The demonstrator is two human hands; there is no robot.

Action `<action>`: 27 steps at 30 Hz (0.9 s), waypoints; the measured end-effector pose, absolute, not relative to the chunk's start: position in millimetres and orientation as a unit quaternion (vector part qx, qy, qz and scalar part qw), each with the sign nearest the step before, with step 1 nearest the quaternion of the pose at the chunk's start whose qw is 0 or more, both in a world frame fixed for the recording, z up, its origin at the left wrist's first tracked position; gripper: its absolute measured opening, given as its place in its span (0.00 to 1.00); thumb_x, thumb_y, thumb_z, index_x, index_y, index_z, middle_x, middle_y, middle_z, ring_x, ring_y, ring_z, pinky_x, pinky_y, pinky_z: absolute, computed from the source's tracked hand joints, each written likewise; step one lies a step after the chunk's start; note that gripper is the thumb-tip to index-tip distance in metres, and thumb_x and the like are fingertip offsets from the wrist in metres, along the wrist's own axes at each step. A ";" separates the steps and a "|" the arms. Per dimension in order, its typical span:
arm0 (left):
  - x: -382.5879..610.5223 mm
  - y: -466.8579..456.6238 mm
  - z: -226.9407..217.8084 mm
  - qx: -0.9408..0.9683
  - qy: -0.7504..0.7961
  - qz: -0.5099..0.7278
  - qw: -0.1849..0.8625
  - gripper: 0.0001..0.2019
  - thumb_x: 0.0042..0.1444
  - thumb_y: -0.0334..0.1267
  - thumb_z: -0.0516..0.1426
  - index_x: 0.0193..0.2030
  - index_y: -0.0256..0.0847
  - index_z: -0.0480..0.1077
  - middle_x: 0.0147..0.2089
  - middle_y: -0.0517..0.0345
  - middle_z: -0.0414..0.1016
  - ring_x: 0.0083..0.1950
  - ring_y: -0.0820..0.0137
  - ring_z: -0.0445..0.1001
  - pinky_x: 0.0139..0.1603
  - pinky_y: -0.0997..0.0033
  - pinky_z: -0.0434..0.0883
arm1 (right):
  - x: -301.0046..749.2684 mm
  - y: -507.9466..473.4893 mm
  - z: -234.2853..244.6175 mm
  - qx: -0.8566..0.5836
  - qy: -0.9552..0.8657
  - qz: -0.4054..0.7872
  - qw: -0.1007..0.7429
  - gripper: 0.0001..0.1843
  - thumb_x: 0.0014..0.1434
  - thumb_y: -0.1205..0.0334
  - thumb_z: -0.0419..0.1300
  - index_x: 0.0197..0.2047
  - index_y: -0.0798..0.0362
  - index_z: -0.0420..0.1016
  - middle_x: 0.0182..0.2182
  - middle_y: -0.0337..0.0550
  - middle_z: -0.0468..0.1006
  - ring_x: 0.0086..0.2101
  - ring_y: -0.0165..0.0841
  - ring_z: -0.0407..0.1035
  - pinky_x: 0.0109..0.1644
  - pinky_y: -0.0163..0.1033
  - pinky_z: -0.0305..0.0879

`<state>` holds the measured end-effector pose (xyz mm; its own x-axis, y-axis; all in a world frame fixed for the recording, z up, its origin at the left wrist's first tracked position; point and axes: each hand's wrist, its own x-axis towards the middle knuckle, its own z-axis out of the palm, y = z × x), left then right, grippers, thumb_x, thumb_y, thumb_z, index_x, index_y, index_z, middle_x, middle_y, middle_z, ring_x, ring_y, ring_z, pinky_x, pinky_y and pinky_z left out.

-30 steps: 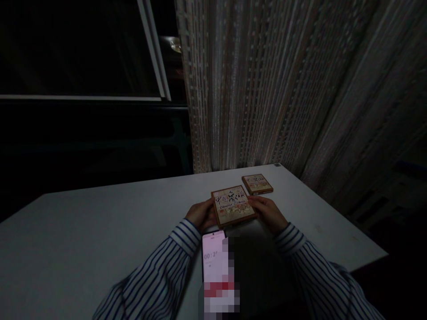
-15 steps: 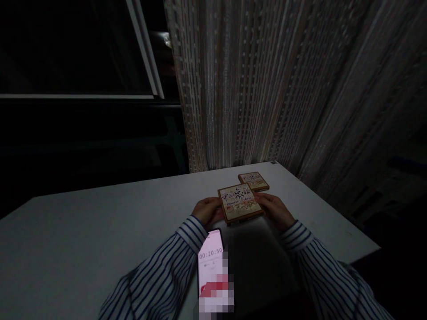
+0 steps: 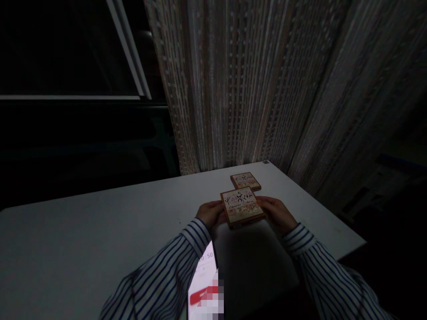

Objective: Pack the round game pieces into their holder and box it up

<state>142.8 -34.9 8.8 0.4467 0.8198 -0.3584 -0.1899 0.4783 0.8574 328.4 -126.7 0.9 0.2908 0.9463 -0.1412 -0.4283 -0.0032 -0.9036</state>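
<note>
Between my two hands is a flat square Chinese chess box [image 3: 243, 207], its printed lid facing up and its edges brown. My left hand [image 3: 211, 214] is closed on the box's left edge, the fingers partly tucked beneath. On the opposite edge, my right hand [image 3: 276, 213] grips with the thumb near the top. A second, matching Chinese chess box [image 3: 246, 180] lies on the table just behind the held one, which overlaps it in view. Whether the two boxes touch is unclear.
A lit phone [image 3: 204, 278] showing a timer lies on the white table [image 3: 110, 240], partly covered by my left sleeve. Beaded string curtains [image 3: 227, 89] hang along the table's back edge. The table's right edge runs past my right arm, with darkness beyond.
The view has turned slightly right, so the table, phone and rear box appear further left. Both hands keep their hold on the front box, which sits a little nearer me.
</note>
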 end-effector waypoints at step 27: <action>221.1 -51.0 -22.6 0.389 0.472 0.303 0.731 0.03 0.42 0.23 0.60 0.22 0.30 0.71 0.20 0.53 0.74 0.21 0.68 0.74 0.29 0.66 0.75 | 399.4 -144.3 -30.4 -0.564 -0.291 0.483 0.603 0.14 0.41 0.61 0.65 0.33 0.59 0.76 0.30 0.46 0.80 0.31 0.34 0.73 0.40 0.38 0.68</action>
<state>221.1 -51.0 -22.6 0.3715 0.8097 -0.4542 -0.0769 0.5144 0.8541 399.4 -144.3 -30.4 0.3644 0.9109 -0.1937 -0.2545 -0.1026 -0.9616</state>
